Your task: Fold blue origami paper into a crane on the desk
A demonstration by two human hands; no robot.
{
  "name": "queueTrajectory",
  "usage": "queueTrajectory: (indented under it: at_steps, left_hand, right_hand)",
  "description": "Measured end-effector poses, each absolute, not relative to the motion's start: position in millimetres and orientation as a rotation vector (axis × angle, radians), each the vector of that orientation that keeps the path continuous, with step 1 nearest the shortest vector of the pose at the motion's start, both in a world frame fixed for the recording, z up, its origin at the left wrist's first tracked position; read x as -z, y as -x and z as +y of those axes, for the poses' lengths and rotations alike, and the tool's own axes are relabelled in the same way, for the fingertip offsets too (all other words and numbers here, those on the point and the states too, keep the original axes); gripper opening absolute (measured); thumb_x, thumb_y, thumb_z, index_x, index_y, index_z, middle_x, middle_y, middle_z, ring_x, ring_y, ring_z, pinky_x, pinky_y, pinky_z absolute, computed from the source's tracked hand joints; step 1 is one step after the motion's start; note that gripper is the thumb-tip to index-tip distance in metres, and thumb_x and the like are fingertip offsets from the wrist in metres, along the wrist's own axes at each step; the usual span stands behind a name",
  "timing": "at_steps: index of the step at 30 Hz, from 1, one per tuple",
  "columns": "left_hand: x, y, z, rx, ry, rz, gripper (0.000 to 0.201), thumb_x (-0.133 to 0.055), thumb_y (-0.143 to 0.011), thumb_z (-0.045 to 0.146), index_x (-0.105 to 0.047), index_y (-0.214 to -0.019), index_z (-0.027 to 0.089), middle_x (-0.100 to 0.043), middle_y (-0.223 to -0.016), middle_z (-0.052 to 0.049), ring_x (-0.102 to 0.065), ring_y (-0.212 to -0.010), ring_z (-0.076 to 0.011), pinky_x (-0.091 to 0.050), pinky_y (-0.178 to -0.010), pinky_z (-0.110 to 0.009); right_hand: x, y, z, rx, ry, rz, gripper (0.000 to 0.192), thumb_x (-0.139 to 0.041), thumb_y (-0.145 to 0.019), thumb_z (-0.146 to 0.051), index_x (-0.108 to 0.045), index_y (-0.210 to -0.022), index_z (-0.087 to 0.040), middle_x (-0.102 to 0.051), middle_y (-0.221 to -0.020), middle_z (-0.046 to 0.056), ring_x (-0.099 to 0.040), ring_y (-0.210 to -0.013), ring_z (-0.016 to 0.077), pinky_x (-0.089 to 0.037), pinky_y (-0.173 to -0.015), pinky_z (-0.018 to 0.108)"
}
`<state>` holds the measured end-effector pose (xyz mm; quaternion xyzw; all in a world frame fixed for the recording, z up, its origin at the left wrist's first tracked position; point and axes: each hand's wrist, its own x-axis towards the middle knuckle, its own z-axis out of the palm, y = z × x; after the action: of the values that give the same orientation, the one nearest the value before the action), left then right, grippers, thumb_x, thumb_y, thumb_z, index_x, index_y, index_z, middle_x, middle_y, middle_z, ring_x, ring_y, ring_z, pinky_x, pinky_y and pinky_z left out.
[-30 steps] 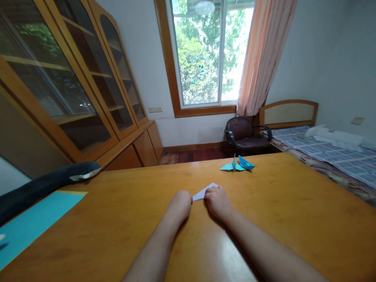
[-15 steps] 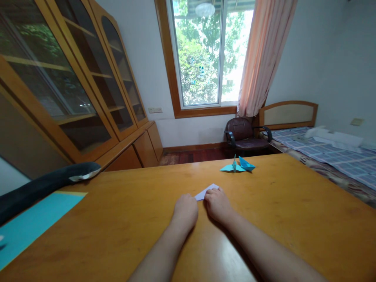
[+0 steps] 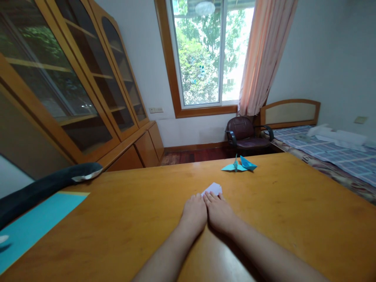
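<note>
Left hand: the left hand (image 3: 194,214) lies knuckles-up on the bench (image 3: 117,227), fingers curled down onto the near edge of a small pale paper (image 3: 213,188); it presses the sheet, it does not lift it.
Right hand: the right hand (image 3: 219,211) sits touching the left, side by side, its fingertips also bearing down on the paper's near edge. Whether either hand pinches a flap underneath I cannot tell, as the fingers hide it.
Paper: folded, whitish-lilac, flat on the bench at twelve o'clock from the hands, with only its far corner showing beyond the fingertips.
Risk: with most of the sheet hidden under both hands, I would guess a crease could run crooked if one hand slides off line, and the glossy bench top could let the paper skid away towards twelve o'clock.
Blue folded pieces: two blue paper figures (image 3: 239,165) rest farther out at about one o'clock, well apart from the hands, close to the far edge of the bench.
Blue sheet: a large blue sheet (image 3: 32,225) lies at nine o'clock on the bench's left end, with a dark soft toy (image 3: 44,186) just beyond it.
Room: a glass-fronted wooden cabinet (image 3: 73,78) at ten o'clock, a window (image 3: 205,55) at twelve, a dark armchair (image 3: 243,135) beneath the curtain, and a bed (image 3: 331,150) at two o'clock.
</note>
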<state>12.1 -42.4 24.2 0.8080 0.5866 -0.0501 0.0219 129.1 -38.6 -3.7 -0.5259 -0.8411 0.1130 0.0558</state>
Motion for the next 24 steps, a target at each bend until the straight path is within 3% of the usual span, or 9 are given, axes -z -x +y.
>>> queueTrajectory:
  at_steps: [6,11,18,24]
  left_hand:
    - [-23.1,-11.3,-40.5,0.123,-2.486,1.826,0.037,-0.036,-0.089,0.010,-0.065,-0.113,0.010,-0.064,-0.105,-0.018,-0.060,-0.095,-0.0284,-0.050,-0.079,-0.038]
    - [-19.9,-5.6,-35.7,0.091,-2.497,1.854,0.033,-0.039,-0.089,0.014,-0.069,-0.103,0.011,-0.064,-0.101,-0.017,-0.061,-0.094,-0.0277,-0.049,-0.078,-0.038]
    - [-11.6,10.9,-22.5,-0.104,-2.445,1.826,0.037,-0.039,-0.092,0.030,-0.074,-0.092,0.016,-0.066,-0.099,-0.013,-0.060,-0.092,-0.0233,-0.046,-0.081,-0.034]
    - [-6.0,18.4,-17.7,-0.324,-2.366,1.704,0.029,-0.045,-0.089,0.026,-0.073,-0.085,0.019,-0.070,-0.095,-0.007,-0.061,-0.088,-0.0176,-0.043,-0.079,-0.027]
  right_hand:
    - [3.9,-125.7,-39.5,-0.397,1.715,-2.526,0.058,-0.025,-0.090,-0.019,-0.032,-0.145,-0.003,-0.027,-0.152,0.017,-0.024,-0.142,0.0296,-0.017,-0.113,0.049]
    - [6.6,-134.3,-30.1,-0.404,1.889,-2.406,0.065,-0.031,-0.088,-0.031,-0.029,-0.146,-0.002,-0.022,-0.154,0.018,-0.018,-0.143,0.0311,-0.016,-0.113,0.051]
    - [10.5,-146.7,-18.6,-0.429,1.976,-2.379,0.077,-0.030,-0.088,-0.048,-0.020,-0.148,0.000,-0.015,-0.156,0.018,-0.012,-0.145,0.0289,-0.010,-0.114,0.052]
    - [10.1,-145.3,-19.5,-0.457,1.980,-2.376,0.077,-0.029,-0.088,-0.048,-0.018,-0.149,-0.001,-0.013,-0.157,0.016,-0.010,-0.145,0.0284,-0.008,-0.114,0.053]
